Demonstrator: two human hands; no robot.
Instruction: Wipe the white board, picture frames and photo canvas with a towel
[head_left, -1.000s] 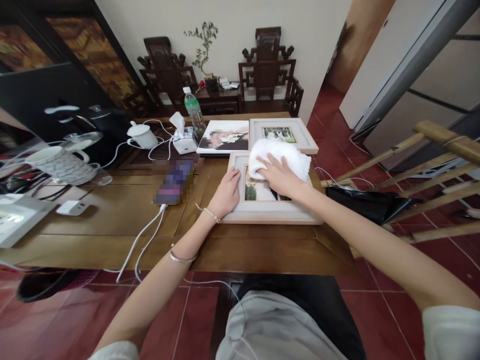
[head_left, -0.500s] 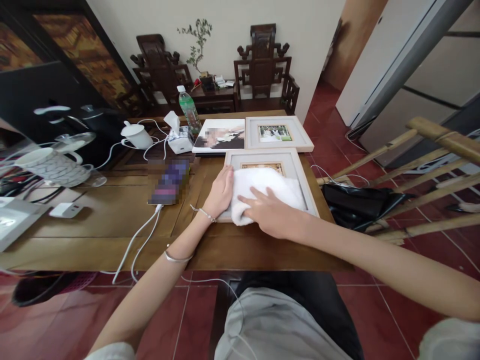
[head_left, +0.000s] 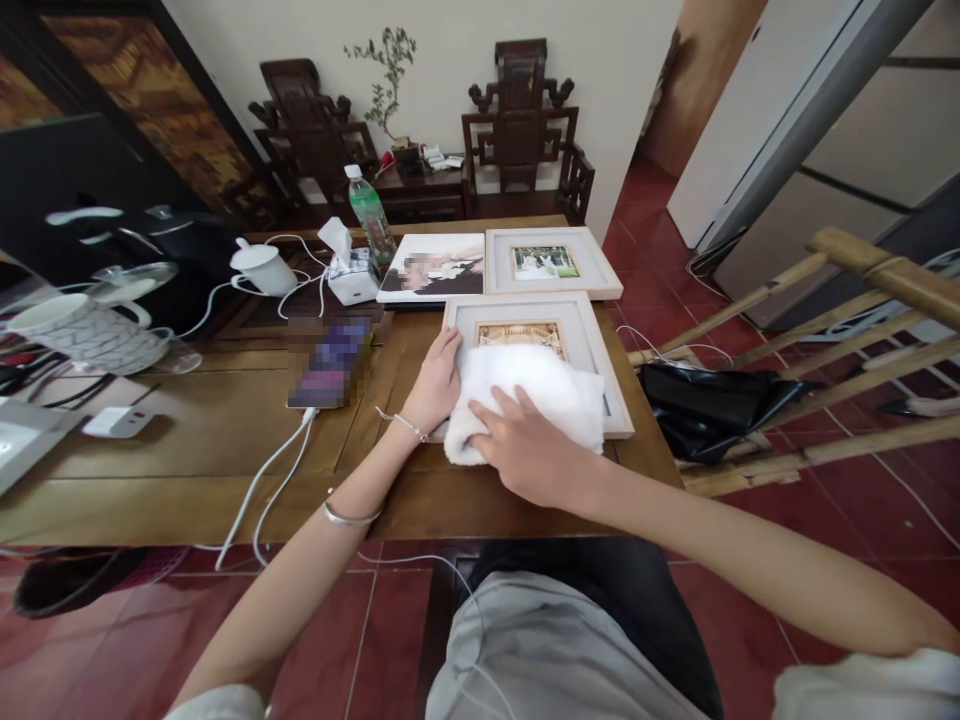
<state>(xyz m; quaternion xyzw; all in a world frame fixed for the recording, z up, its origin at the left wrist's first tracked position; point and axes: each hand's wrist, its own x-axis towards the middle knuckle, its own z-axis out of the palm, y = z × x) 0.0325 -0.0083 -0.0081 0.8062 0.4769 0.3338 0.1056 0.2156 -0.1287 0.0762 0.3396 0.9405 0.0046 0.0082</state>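
Cloth, head view: Since a second ago our white cloth (head_left: 555, 385) has slid from the far part of the near frame (head_left: 604, 360) down to its near part, and now it covers the lower portion of the picture and hangs past the near edge.
Right hand: We spread our right hand (head_left: 525, 445) loosely on top of the cloth, fingers parted, at its near left portion.
Left hand: Fingers pressed together, our left hand (head_left: 439, 375) rests along the near frame's left edge, as it does in the earlier views; we cannot tell whether they curl beneath it.
Near frame: It lies flat on the desk (head_left: 225, 425) before us, the ornate top of its picture (head_left: 521, 332) uncovered.
Far frames: Just beyond, we see a far frame (head_left: 600, 270) with a green outdoor photo, and to its left a white-edged photo panel (head_left: 450, 250), partly blurred out.
Left of the frames: We have a phone (head_left: 334, 365), pixelated, with a white cable (head_left: 274, 470); farther back stand a tissue box (head_left: 354, 280), a green-labelled bottle (head_left: 370, 212) and a lidded white cup (head_left: 264, 270).
Right of the desk: A black bag (head_left: 712, 400) sits by a bamboo rail (head_left: 892, 280).
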